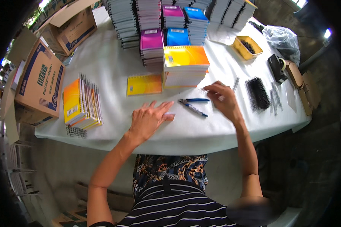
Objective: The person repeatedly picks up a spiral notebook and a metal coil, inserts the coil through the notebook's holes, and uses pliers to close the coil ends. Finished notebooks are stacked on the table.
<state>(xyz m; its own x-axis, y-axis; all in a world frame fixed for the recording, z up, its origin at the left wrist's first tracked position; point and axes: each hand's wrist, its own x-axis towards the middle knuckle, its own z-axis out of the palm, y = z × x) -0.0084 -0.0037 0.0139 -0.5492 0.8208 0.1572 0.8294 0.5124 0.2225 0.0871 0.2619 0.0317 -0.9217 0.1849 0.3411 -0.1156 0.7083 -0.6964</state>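
Pliers (pixel 193 106) with blue handles, flat on the white table (pixel 113 68), between both hands. Probably stiff, a little heavy, easy to grip by the handles. Left hand (pixel 149 119) open, palm down, just beside. Right hand (pixel 224 99) near, fingers curled; holding something or not, cannot tell. Behind, orange notebook stack (pixel 185 66); right, black spirals (pixel 258 92).

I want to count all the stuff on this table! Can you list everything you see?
pliers: one, blue handles, between the hands
loose notebook: one, yellow, flat at table centre
notebook stacks: many; yellow, pink, blue tops; far side
spiral notebooks: one leaning pile, orange-yellow, left edge
black spiral coils: a bunch, right
tray: one, yellow, far right
cardboard boxes: several, brown, left
left hand: flat on table
right hand: fingers bent, beside pliers
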